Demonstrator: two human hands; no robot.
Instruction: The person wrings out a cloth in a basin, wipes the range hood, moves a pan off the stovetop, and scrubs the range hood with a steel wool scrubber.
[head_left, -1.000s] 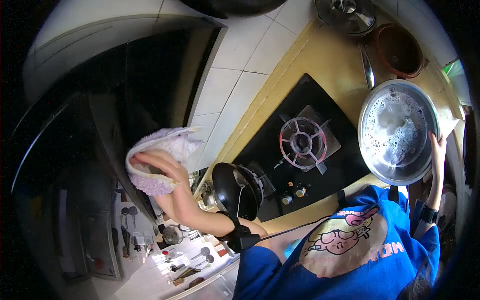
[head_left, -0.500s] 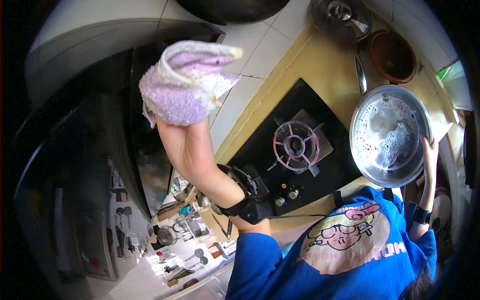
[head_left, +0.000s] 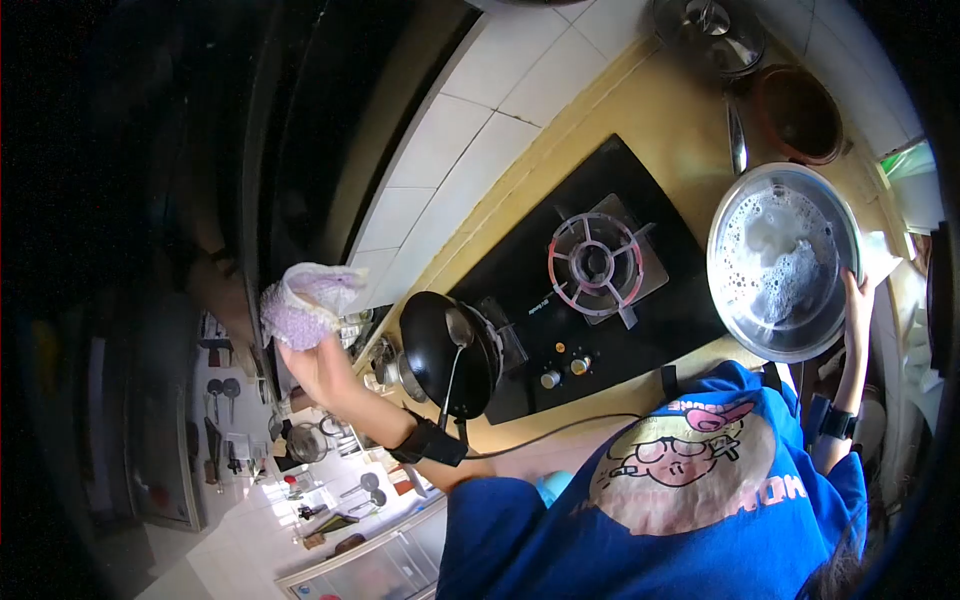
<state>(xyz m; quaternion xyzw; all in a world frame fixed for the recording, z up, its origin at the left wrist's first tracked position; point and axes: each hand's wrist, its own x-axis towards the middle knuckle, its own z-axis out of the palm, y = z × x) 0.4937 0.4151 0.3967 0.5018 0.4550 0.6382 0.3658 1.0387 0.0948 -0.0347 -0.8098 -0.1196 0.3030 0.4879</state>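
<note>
My left hand (head_left: pixel 318 368) is raised on the left, closed round a purple-and-white cloth (head_left: pixel 300 312). The cloth lies against or right in front of a dark glossy panel (head_left: pixel 300 130), which shows a reflection of the arm. My right hand (head_left: pixel 858 290) grips the near right rim of a metal basin (head_left: pixel 716 265). Foamy, soapy water (head_left: pixel 785 275) fills much of the basin, which stands to the right of the hob. Past my left forearm sits a black wok (head_left: pixel 422 350) with a metal ladle (head_left: pixel 458 328) in it.
In the middle is a black gas hob (head_left: pixel 640 180) with a round burner grate (head_left: pixel 595 264) and knobs (head_left: pixel 581 366). Behind the basin stand a brown pot (head_left: pixel 798 115) and a glass lid (head_left: pixel 710 30). Utensils (head_left: pixel 225 390) show at lower left. White tiles (head_left: pixel 440 140) line the wall.
My left hand has come down and slightly left with the cloth, uncovering the wok. My right hand keeps its hold on the basin. The view has shifted somewhat.
</note>
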